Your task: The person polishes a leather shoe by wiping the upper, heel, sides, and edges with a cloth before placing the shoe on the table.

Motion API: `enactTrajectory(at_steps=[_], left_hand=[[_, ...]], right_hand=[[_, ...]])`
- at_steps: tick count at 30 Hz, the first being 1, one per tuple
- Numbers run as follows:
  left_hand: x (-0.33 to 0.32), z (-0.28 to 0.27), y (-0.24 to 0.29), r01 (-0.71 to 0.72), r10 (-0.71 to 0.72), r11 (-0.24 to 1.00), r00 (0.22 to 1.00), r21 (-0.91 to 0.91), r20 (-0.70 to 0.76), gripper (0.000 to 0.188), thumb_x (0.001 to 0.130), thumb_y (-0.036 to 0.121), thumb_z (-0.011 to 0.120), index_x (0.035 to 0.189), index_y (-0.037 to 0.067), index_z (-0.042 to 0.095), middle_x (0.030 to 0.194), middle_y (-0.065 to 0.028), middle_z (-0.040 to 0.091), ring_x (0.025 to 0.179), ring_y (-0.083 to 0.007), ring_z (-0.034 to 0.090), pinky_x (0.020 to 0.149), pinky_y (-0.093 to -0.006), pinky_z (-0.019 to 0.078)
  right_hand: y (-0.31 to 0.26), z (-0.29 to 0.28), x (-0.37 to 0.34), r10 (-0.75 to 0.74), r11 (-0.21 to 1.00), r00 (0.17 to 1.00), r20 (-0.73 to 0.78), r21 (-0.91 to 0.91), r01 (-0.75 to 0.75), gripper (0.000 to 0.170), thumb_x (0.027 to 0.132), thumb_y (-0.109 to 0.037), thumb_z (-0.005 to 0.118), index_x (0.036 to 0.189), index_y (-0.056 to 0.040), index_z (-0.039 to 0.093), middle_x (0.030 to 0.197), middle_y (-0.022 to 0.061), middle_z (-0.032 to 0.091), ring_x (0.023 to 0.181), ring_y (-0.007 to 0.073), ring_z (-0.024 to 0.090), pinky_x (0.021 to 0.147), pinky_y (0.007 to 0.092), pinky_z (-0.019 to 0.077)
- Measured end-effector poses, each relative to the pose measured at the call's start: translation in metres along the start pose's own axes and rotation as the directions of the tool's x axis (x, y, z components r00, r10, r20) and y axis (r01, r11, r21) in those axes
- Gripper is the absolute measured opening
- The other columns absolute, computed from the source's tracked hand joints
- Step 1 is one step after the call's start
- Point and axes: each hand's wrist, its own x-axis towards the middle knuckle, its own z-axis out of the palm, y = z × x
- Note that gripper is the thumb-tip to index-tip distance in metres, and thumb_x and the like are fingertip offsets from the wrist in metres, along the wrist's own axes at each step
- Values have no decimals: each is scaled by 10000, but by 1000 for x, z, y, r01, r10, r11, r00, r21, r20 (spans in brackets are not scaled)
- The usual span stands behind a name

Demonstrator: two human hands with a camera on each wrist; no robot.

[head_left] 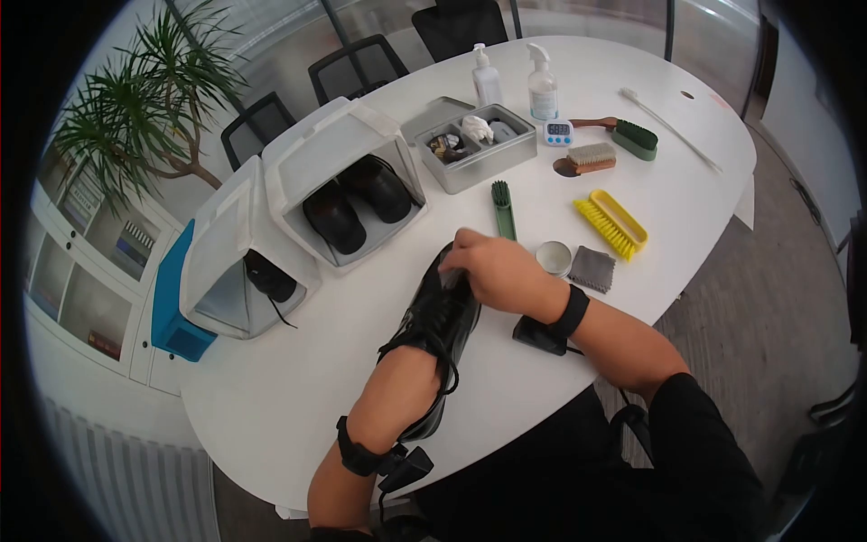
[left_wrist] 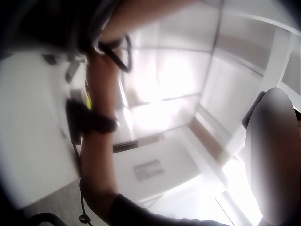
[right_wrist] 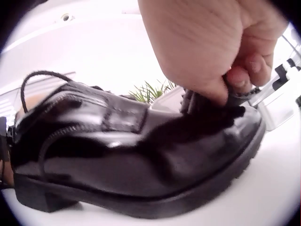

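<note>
A dark piece [head_left: 452, 278], apparently cloth, is pinched by the right hand [head_left: 497, 271] against the toe of the black shoe [head_left: 456, 318], at the centre of the head view. The left hand [head_left: 411, 375] is sunk into the shoe's opening, presumably so that it is steadied from within; whether anything is gripped there cannot be told. Right of centre, the open tin [head_left: 553, 258] and grey cloth [head_left: 593, 269] are set side by side, probably for easy reach; the yellow brush [head_left: 616, 224] is laid beyond. At upper left, other shoes [head_left: 334, 221] are kept in a box [head_left: 339, 140], likely out of the way.
</note>
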Motion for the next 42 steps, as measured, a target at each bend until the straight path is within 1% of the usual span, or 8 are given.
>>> enactTrajectory(at_steps=[4, 20, 24, 27, 31, 32, 33, 42], left_hand=[[-1, -3, 1, -8, 8, 1000, 1000, -10, -8, 122, 811, 10, 565, 819, -84, 643, 759, -295, 637, 708, -472, 632, 662, -515, 528], [-3, -4, 2, -54, 54, 999, 998, -8, -20, 118, 824, -9, 543, 826, -94, 625, 770, -309, 625, 720, -491, 616, 673, -523, 523], [-9, -8, 11, -7, 14, 997, 996, 73, -87, 146, 813, -33, 545, 903, -89, 645, 823, -300, 638, 757, -485, 618, 708, -514, 527], [-16, -29, 26, 45, 9, 992, 908, 119, -418, 460, 803, -56, 581, 1257, -8, 634, 1248, -272, 620, 1120, -472, 578, 1027, -496, 452], [-33, -48, 21, -58, -144, 966, 692, -253, -708, 426, 884, 52, 608, 1305, -14, 602, 1225, -182, 671, 1120, -339, 631, 1036, -447, 465], [-33, -60, 24, 89, 139, 963, 644, 254, -752, 417, 890, 40, 627, 1300, -32, 601, 1242, -184, 659, 1152, -310, 627, 1024, -411, 487], [-34, -69, 26, 256, 397, 693, 646, 674, -652, 410, 895, 28, 645, 1295, -50, 599, 1259, -187, 647, 1185, -280, 623, 1011, -375, 509], [-38, -62, 15, 108, 200, 962, 350, 251, -915, 424, 896, 27, 652, 1308, -50, 590, 1258, -183, 649, 1170, -274, 628, 1014, -365, 506]], right_hand=[[7, -2, 3, -162, 977, 984, 78, 156, 148, 371, 741, 96, 540, 1011, -61, 739, 998, 148, 618, 951, 366, 642, 843, 426, 533], [4, -6, 4, -123, 978, 990, 75, 179, 108, 416, 701, 119, 533, 1025, -45, 737, 1012, 173, 640, 972, 375, 631, 882, 428, 520], [-6, -22, 8, -86, 937, 909, -408, 277, 213, 467, 730, 161, 510, 1083, -50, 733, 992, 138, 619, 946, 291, 621, 864, 328, 506], [-11, -25, 10, 37, 922, 777, -628, 321, 216, 472, 766, 171, 501, 1111, -56, 729, 982, 125, 608, 914, 260, 614, 820, 303, 496], [-10, -19, 13, 71, 886, 696, -714, 366, 284, 448, 807, 171, 506, 1129, -56, 719, 988, 111, 596, 873, 218, 601, 746, 276, 479], [-11, -18, 12, 96, 885, 708, -699, 385, 260, 449, 809, 172, 507, 1135, -56, 717, 992, 107, 593, 869, 212, 597, 739, 269, 474], [-10, -15, 12, 70, 877, 707, -703, 381, 292, 449, 809, 172, 507, 1135, -56, 717, 992, 107, 593, 869, 212, 597, 739, 269, 474], [-6, 0, 13, 1, 923, 762, -648, 293, 248, 413, 806, 172, 518, 1109, -36, 709, 989, 115, 589, 897, 233, 602, 807, 271, 478]])
